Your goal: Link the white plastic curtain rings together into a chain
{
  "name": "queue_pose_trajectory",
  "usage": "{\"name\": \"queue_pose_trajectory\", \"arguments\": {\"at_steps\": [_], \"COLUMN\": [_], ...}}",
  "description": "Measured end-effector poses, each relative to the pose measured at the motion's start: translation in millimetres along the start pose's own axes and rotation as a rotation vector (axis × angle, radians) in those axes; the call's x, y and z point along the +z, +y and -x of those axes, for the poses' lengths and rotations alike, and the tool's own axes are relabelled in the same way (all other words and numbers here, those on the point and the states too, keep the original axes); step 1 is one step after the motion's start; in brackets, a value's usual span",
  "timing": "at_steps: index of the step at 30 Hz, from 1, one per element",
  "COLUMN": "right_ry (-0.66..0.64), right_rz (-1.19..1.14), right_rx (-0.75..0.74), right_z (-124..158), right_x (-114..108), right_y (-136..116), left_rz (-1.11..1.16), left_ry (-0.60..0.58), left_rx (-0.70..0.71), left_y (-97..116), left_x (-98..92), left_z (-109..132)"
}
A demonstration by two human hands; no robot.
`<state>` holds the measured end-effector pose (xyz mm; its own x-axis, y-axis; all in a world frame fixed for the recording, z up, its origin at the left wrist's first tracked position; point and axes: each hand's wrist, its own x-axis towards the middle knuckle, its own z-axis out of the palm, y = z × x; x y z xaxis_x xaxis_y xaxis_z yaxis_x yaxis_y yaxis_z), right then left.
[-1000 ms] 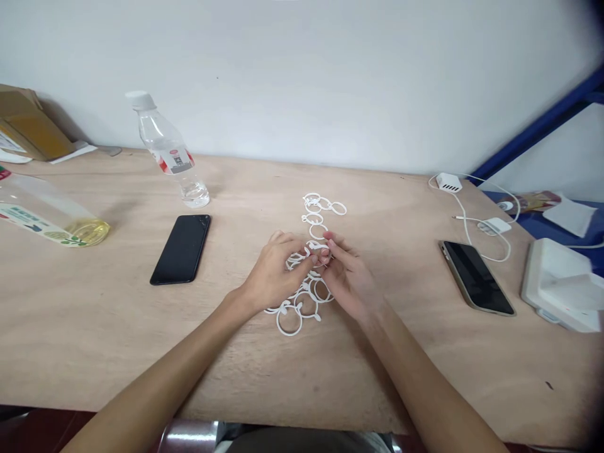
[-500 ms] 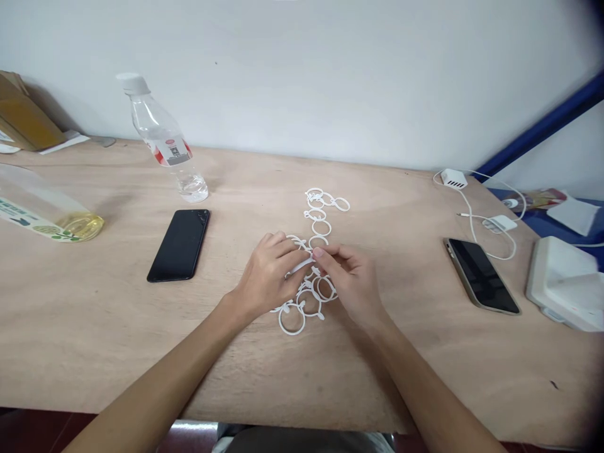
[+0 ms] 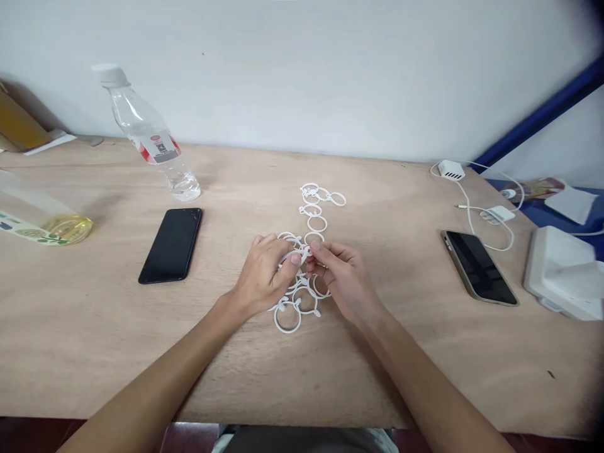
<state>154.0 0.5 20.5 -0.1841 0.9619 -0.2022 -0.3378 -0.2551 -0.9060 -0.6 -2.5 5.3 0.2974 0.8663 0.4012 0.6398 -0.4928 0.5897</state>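
A chain of linked white plastic rings [image 3: 317, 224] runs along the table, with more rings [image 3: 287, 317] piled nearer me. Between both hands, just above the pile, is one white plastic ring [image 3: 293, 257] with a small tab at its joint. My left hand [image 3: 267, 274] pinches its left side between thumb and fingers. The thumb and index finger of my right hand [image 3: 344, 274] are closed on its right end, by the tab. Fingers hide part of this ring, and I cannot tell whether its joint is fastened. Some rings beneath are covered by my hands.
Left of my hands lie a black phone [image 3: 170, 245], a leaning-looking clear water bottle [image 3: 148, 135] and a bottle with yellow liquid [image 3: 66, 228]. Rightward are a second phone [image 3: 481, 267], a white cable [image 3: 468, 207], a charger [image 3: 501, 214] and a white device [image 3: 564, 270].
My left thumb has come up onto the ring, which shows more between the hands. My right fingers have shifted slightly at its end. The whole view has moved a little.
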Motion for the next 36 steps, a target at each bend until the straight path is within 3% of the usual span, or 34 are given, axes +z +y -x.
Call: {"name": "queue_pose_trajectory", "arguments": {"at_steps": [9,23,26,30,36], "right_ry": [0.020,-0.008,0.092,0.303,0.085], "right_rz": [0.027,0.043,0.255,0.774,1.255], "right_rx": [-0.021,-0.033,-0.145,-0.388,-0.397], "right_z": [1.6,0.1,-7.0,-33.2,-68.1], "right_x": [1.3,0.6,-8.9,-36.5,-61.8], "right_y": [4.1,9.2,5.1,-0.9,-2.0], "left_rz": [0.196,0.229,0.164,0.083,0.041], "left_ry": [0.046,0.042,0.062,0.093,0.107], "left_rx": [-0.061,-0.084,-0.065,-0.070,-0.059], "left_y": [0.6,-1.9,-7.1,-16.6,-22.0], "left_x": [4.1,5.1,4.6,4.1,5.4], "left_z": [-1.6,-1.2,-2.3,-3.2,-3.1]}}
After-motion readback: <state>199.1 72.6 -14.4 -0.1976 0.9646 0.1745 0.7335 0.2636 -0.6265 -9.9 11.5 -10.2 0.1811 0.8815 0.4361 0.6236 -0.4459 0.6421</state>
